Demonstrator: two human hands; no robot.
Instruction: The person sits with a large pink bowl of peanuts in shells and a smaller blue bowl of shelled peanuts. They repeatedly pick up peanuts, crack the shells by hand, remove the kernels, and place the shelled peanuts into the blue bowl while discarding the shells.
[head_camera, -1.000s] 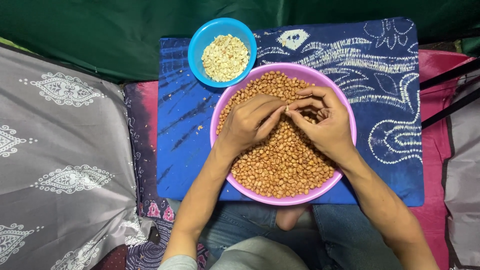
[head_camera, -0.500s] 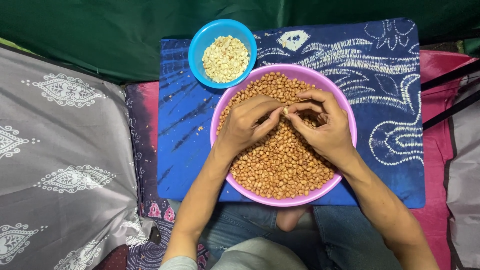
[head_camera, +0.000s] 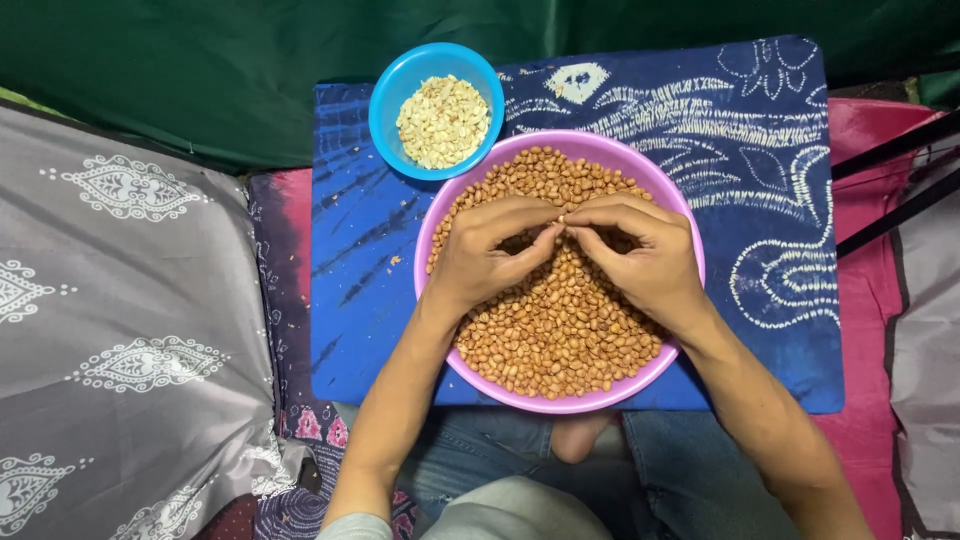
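My hands (head_camera: 565, 255) cover the middle of the peanut heap in the pink bowl (head_camera: 450, 205), and whatever the fingertips (head_camera: 553, 232) pinch between them is too small for me to tell. Both elbows run off the bottom edge. The bowl hides part of the blue cloth (head_camera: 700, 130). The grey patterned fabric (head_camera: 110, 300) is cut off at the left edge.

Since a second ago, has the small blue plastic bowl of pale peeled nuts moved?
No. The small blue bowl still touches the big pink bowl's rim at the upper left.
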